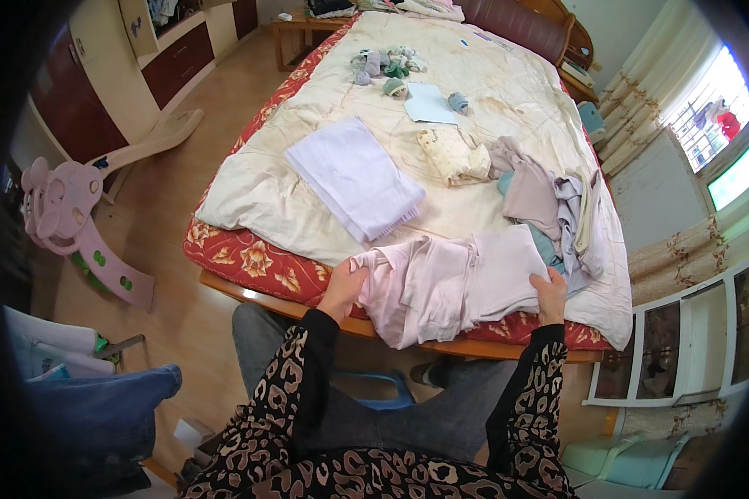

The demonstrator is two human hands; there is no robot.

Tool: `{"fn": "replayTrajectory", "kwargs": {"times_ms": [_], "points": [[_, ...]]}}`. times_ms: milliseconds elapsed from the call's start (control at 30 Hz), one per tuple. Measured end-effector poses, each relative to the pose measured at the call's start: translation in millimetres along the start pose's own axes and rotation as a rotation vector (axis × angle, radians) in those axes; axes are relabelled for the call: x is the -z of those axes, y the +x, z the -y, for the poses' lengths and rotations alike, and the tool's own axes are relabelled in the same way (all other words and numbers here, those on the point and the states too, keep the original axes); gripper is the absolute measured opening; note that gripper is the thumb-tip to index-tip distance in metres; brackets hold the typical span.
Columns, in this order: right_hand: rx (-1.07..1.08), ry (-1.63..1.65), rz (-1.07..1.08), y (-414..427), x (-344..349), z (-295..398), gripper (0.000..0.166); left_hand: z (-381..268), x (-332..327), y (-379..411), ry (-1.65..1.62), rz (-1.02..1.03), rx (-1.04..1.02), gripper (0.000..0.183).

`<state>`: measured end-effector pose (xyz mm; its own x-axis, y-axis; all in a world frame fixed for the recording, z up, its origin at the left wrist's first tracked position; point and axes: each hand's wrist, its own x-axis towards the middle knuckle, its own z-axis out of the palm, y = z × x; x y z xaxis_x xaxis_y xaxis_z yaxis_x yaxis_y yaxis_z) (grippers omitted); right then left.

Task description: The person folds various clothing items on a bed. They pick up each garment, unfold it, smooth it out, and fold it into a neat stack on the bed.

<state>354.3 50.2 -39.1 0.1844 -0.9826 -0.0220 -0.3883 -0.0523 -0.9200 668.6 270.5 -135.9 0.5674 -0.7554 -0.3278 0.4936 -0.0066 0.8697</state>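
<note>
A pale pink garment (440,284) is stretched between my hands at the foot of the bed, part of it hanging over the edge. My left hand (344,288) grips its bunched left end. On the right, my right hand (549,293) pinches the flatter end near a corner. Just beyond lies a folded white towel (356,174) with a fringed end. A heap of crumpled clothes (537,199) in mauve, grey and teal rests close to my right hand. Left of that heap is a cream patterned garment (452,156), loosely bundled.
Farther up the quilt (256,187) are a light blue folded cloth (429,103), a rolled blue sock (458,103) and a pile of small rolled items (390,65). A pink toy slide (93,237) stands left on the floor. Blue jeans (100,405) hang at lower left.
</note>
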Motion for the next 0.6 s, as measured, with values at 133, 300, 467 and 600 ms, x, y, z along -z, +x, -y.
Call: {"fn": "replayTrajectory", "kwargs": {"times_ms": [133, 300, 467, 600], "points": [[0.254, -0.309, -0.052, -16, -11, 26, 0.024, 13, 13, 2, -0.151, 0.039, 0.144, 0.029], [0.587, -0.256, 0.092, -72, -78, 66, 0.024, 6, 25, -13, -0.22, 0.133, 0.32, 0.047], [0.729, -0.304, 0.544, -150, -145, 74, 0.041, -1, 14, -22, -0.331, 0.211, 0.342, 0.055], [0.435, -0.043, 0.799, -170, -139, 78, 0.037, -5, 25, -33, -0.356, 0.201, 0.321, 0.05]]}}
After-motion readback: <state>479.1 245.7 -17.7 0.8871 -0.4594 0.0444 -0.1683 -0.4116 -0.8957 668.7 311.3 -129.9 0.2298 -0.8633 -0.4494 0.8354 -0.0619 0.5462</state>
